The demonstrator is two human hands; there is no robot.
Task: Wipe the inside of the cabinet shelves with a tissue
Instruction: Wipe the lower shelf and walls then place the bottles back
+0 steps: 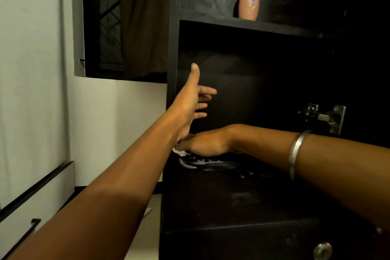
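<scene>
The black cabinet (242, 196) stands open in front of me. My right hand (205, 143) lies palm down on the glossy middle shelf (232, 175), pressing a white tissue (179, 152) near the shelf's left end; only a small white edge of the tissue shows under the fingers. A metal bangle sits on that forearm. My left hand (195, 99) is raised above it beside the cabinet's left side panel (172, 53), thumb up, fingers spread, holding nothing.
A peach oval bottle (249, 3) stands on the upper shelf. A metal door hinge (325, 117) is fixed at the right. A round knob (322, 250) shows at the bottom. A dark window with a curtain (126, 21) and white wall lie left.
</scene>
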